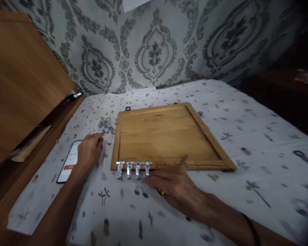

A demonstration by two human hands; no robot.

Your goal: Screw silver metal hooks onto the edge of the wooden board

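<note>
A framed wooden panel (161, 133) lies flat on the patterned white cloth. Several silver metal brackets (129, 170) sit in a row along its near edge, at the left. My right hand (173, 186) is closed round a tool with a yellow part (161, 192) beneath the palm; a thin shaft (183, 160) sticks up past the hand over the panel's edge. Its fingertips are by the rightmost bracket. My left hand (89, 150) rests beside the phone, fingers curled near a small pile of metal pieces (106, 125); whatever its fingertips hold is too small to make out.
A phone (71, 162) with a lit screen lies at the left, partly under my left hand. Beyond it stands a wooden cabinet door (25, 78) with a metal hinge (75, 96). A patterned curtain (155, 48) hangs behind the cloth-covered surface (248, 150).
</note>
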